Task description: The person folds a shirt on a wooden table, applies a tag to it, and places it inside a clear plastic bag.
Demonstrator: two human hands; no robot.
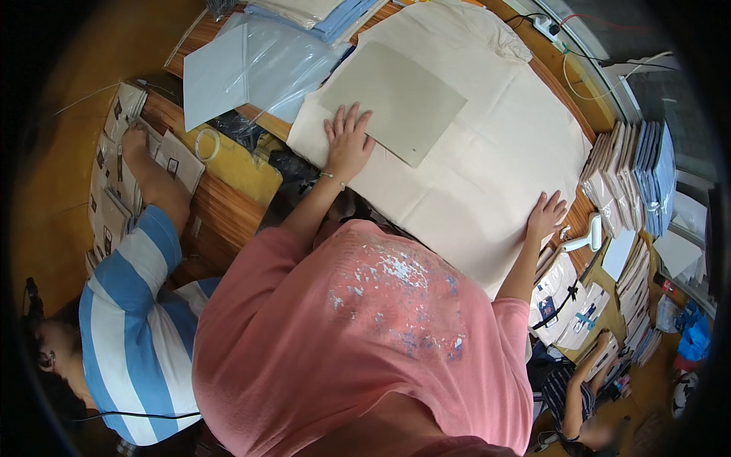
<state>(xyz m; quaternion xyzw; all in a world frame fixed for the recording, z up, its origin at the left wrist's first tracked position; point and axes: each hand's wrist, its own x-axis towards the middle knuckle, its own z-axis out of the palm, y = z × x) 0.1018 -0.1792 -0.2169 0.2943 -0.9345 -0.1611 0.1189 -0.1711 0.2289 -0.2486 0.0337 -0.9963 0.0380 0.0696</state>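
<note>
A large piece of cream cloth (pixel 502 122) is spread over the table in front of me, its far end bunched up. On it, toward the left, lies a stiff grey-beige rectangular board (pixel 403 99). My left hand (pixel 350 145) rests flat with fingers apart, its fingertips at the near-left edge of the board and the palm over the cloth. My right hand (pixel 546 217) lies open on the cloth's right edge, fingers stretched out. Neither hand grips anything.
Clear plastic sheets (pixel 282 68) and folded blue cloth lie at the far left. Right of the table stand stacks of packed cloth (pixel 613 167) and a white handheld tool (pixel 585 234). A co-worker in a striped shirt (pixel 137 305) handles packets at left; another person (pixel 571 396) works lower right.
</note>
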